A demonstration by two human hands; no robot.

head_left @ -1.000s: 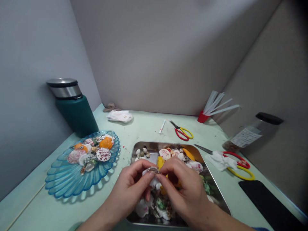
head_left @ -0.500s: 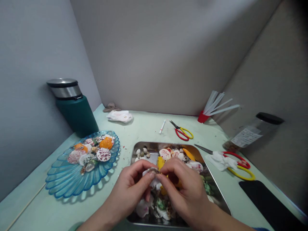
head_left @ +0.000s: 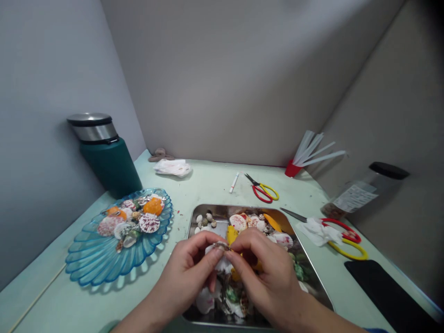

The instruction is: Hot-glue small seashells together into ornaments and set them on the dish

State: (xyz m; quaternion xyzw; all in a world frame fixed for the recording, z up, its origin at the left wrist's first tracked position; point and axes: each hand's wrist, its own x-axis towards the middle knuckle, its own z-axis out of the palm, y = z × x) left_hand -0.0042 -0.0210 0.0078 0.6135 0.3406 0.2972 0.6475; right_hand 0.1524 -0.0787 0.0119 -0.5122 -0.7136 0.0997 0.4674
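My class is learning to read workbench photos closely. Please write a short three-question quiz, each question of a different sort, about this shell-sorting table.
1. True or false: both hands pinch one small shell above the metal tray.
2. Multiple choice: the blue scalloped plate lies on which side of the tray? A) the person's left B) the person's right C) behind it
3. Fill in: the green flask stands behind the ____.

Key
1. True: the left hand and right hand meet on it, over the tray.
2. A.
3. Blue scalloped plate.
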